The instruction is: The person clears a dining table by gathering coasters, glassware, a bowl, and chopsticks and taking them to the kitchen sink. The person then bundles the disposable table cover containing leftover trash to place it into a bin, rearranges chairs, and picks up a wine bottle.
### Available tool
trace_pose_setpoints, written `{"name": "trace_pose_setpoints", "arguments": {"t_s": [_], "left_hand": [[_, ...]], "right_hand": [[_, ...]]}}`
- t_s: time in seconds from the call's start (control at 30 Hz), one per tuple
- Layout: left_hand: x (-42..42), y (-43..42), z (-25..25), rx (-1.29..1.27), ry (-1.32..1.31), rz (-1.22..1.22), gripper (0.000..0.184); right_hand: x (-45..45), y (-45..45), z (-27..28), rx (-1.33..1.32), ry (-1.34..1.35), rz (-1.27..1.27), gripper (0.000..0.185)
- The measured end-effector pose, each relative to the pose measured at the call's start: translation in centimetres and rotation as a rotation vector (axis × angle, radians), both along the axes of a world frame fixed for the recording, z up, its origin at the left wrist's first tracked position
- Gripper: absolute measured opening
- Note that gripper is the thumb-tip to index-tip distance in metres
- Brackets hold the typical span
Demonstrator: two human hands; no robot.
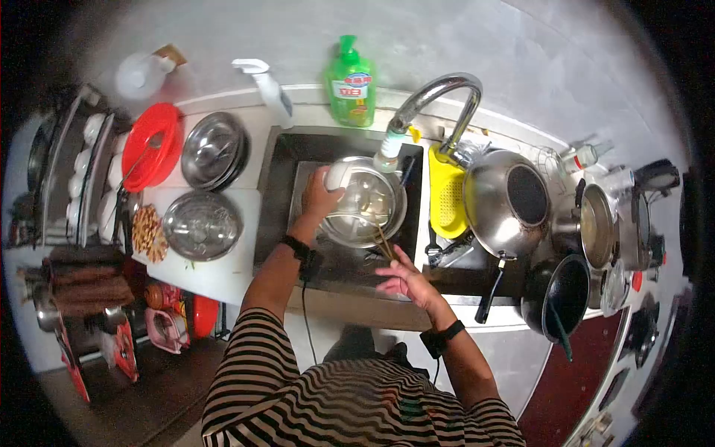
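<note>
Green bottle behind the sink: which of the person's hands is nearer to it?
Left. The left hand is over the sink, in front of the green bottle; the right hand is farther, by the sink's near edge.

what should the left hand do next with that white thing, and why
Probably ease the white thing toward the tap's outlet: the left hand holds it by the metal bowl's rim in the sink, close to that outlet.

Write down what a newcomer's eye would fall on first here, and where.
A bright red bowl at left, a green bottle behind the sink and a yellow basket at its right stand out first. In the middle, the left hand grips a white object at a steel bowl.
</note>
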State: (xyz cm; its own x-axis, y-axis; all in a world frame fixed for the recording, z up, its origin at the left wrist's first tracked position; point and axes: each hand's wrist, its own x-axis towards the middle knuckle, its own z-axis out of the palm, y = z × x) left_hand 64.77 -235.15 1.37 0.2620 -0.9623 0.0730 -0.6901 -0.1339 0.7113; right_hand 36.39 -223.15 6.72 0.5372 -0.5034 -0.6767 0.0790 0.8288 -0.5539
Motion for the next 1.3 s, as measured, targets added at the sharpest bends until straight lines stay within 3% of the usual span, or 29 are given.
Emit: {"name": "trace_pose_setpoints", "arguments": {"t_s": [0.17, 0.37, 0.43, 0.53, 0.6, 0.63, 0.67, 0.7, 0.73, 0.8, 0.83, 0.9, 0.93, 0.97, 1.0, 1.03, 1.07, 1.1, 1.13, 1.17, 1.2, 1.3], "left_hand": [[-1.0, -3.3, -2.0, 0.076, -0.084, -0.110, 0.059], [-3.3, -4.8, -0.4, 0.193, -0.271, -0.320, 0.061], [-2.1, -5.3, -3.8, 0.320, -0.386, -0.406, 0.063], [-1.7, -5.6, -4.9, 0.449, -0.402, -0.420, 0.067], [0.1, -4.9, -6.9, 0.226, -0.398, -0.500, 0.067], [0.2, -4.9, -6.3, 0.260, -0.442, -0.522, 0.068], [-0.5, -4.7, -5.6, 0.292, -0.481, -0.556, 0.068], [-0.5, -3.3, -5.5, 0.094, -0.500, -0.580, 0.065], [2.1, -5.0, -9.0, 0.114, -0.305, -0.649, 0.064], [-0.7, -3.9, -5.4, 0.197, -0.479, -0.606, 0.057], [-2.1, -2.6, -3.2, 0.239, -0.291, -0.545, 0.054], [-3.2, -2.2, -2.2, 0.259, -0.348, -0.608, 0.049], [-6.7, 0.9, 1.5, 0.356, -0.330, -0.543, 0.042], [-7.2, 1.8, 1.7, 0.203, -0.438, -0.693, 0.029], [-11.6, 5.9, 5.1, 0.246, -0.406, -0.641, 0.019], [-14.2, 8.7, 6.5, 0.356, -0.417, -0.664, 0.025], [-15.7, 10.6, 5.3, 0.435, -0.131, -0.662, 0.036], [-17.3, 10.9, 5.0, 0.718, -0.209, -0.883, 0.039], [-20.0, 13.5, 4.7, 0.924, 0.134, -1.133, 0.033], [-24.7, 17.3, 5.6, 1.133, -0.083, -0.791, 0.021], [-29.2, 21.5, 6.5, 1.174, -0.112, -0.786, 0.017], [-39.2, 30.7, 5.8, 1.289, -0.163, -0.900, 0.028]], "right_hand": [[-2.8, 2.2, 1.4, -0.148, 0.121, 0.146, 0.070], [-8.2, 7.2, 7.2, -0.148, 0.138, -0.069, 0.054], [-10.9, 10.3, 7.3, -0.221, 0.170, -0.139, 0.054], [-14.8, 16.4, 7.5, -0.173, 0.253, -0.272, 0.051], [-16.5, 20.6, 8.2, -0.120, 0.299, -0.389, 0.049], [-17.2, 23.0, 8.1, -0.110, 0.293, -0.428, 0.049], [-18.1, 25.9, 7.9, -0.096, 0.295, -0.479, 0.049], [-19.1, 29.1, 7.5, -0.082, 0.304, -0.545, 0.049], [-19.8, 32.3, 6.6, -0.050, 0.317, -0.606, 0.049], [-21.1, 38.7, 4.6, -0.010, 0.359, -0.715, 0.047], [-21.5, 42.1, 3.4, 0.011, 0.373, -0.769, 0.046], [-22.2, 48.9, -1.0, 0.034, 0.516, -0.834, 0.042], [-22.9, 52.3, -3.4, 0.049, 0.586, -0.852, 0.040], [-23.1, 55.9, -6.1, -0.034, 0.767, -0.801, 0.037], [-24.2, 58.5, -5.8, -0.098, 0.956, -0.685, 0.038], [-24.7, 60.9, -5.1, -0.143, 1.133, -0.562, 0.040], [-25.4, 63.6, -5.1, -0.112, 1.161, -0.560, 0.040], [-25.8, 65.4, -5.5, -0.079, 1.193, -0.554, 0.041], [-26.7, 67.5, -5.8, -0.046, 1.224, -0.544, 0.041], [-28.0, 69.8, -6.0, -0.002, 1.217, -0.646, 0.041], [-28.8, 71.8, -6.3, 0.040, 1.204, -0.742, 0.040], [-31.0, 76.3, -7.6, 0.072, 1.250, -0.927, 0.039]]}}
